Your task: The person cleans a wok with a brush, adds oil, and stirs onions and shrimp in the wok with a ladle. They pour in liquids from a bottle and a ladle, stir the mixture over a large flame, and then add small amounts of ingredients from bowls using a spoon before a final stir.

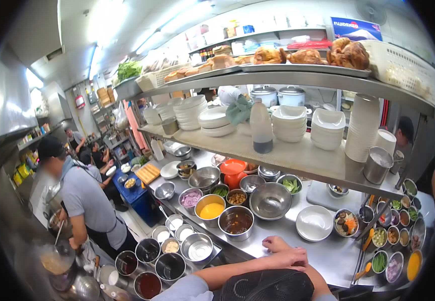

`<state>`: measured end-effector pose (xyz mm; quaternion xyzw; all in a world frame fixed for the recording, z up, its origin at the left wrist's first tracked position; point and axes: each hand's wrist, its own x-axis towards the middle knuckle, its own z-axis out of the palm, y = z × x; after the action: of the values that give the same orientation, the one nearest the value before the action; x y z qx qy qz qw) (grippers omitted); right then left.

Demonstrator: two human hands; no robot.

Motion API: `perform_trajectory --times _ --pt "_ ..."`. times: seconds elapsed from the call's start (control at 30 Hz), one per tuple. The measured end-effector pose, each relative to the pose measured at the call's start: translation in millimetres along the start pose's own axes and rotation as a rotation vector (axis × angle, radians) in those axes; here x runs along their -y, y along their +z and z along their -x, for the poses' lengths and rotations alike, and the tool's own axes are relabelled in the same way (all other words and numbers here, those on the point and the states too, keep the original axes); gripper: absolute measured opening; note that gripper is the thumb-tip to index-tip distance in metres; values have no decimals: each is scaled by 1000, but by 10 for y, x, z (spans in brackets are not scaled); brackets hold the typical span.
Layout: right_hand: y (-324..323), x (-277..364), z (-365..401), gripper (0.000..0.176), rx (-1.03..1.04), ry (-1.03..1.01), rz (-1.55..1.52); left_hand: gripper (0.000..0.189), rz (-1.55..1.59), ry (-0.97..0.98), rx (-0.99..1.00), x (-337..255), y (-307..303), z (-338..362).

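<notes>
My forearms cross at the bottom of the view, over the steel counter's front edge. My left hand (293,258) lies across my right forearm, its fingers curled over it. Past it, my right hand (276,244) hangs above the counter (290,231) with loosely curled fingers and nothing visible in them. Nearest to it are a steel bowl of dark brown sauce (236,224), a large steel mixing bowl (271,200) and a white bowl (316,223). A bowl of mixed sliced vegetables (346,223) sits further right. A black cap brim (262,287) covers part of my arms.
A shelf (297,153) above the counter holds stacked white dishes (289,123) and a squeeze bottle (261,125). Roast chickens (348,53) lie on trays higher up. Several sauce pots (170,266) stand at left. A co-worker in grey (89,200) works at the stove.
</notes>
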<state>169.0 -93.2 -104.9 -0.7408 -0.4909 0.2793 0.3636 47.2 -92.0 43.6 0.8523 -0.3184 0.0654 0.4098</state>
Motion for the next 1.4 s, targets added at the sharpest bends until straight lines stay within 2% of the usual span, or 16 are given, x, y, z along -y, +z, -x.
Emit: perform_trajectory --times 0.07,0.2,0.37,0.43,0.63,0.7,0.77,0.8,0.83,0.87,0.93,1.0,1.07,1.23,1.3,1.4 --pt "-111 60 0 30 -60 253 -271 17 77 24 0 -53 50 -106" --pt "40 -412 -67 27 -67 338 -332 17 298 112 160 -221 159 -283" --pt "8 -274 190 13 -48 498 -631 15 279 204 96 -162 338 -363" --pt "3 -323 243 14 -2 483 -771 18 160 -149 157 -242 240 -375" --pt "42 -465 148 20 -11 553 -660 20 227 64 121 -151 305 -408" --pt "78 -546 97 16 -74 533 -599 19 453 349 179 121 531 -436" --pt "48 -546 76 22 -37 434 -392 15 458 129 141 -8 403 -384" --pt "56 -542 111 20 -40 468 -587 17 318 -6 192 2 352 -364" --pt "244 -887 -63 22 -109 340 -295 21 219 -65 81 28 365 -291" --pt "276 -864 -9 18 -163 371 -502 23 143 -98 72 -66 241 -278" --pt "321 -983 22 19 -65 209 -342 24 209 -50 111 -142 176 -246" --pt "222 -379 284 20 -182 365 -294 25 229 -25 266 -351 61 -268" --pt "323 -424 315 25 -104 213 -243 27 357 14 316 -504 26 -278" --pt "201 31 474 30 -78 347 -184 24 567 -22 429 -428 115 -298" --pt "266 -46 449 30 -63 303 13 22 287 8 175 -423 129 -324" --pt "652 -222 324 27 -99 386 88 22 168 41 178 -244 192 -314"
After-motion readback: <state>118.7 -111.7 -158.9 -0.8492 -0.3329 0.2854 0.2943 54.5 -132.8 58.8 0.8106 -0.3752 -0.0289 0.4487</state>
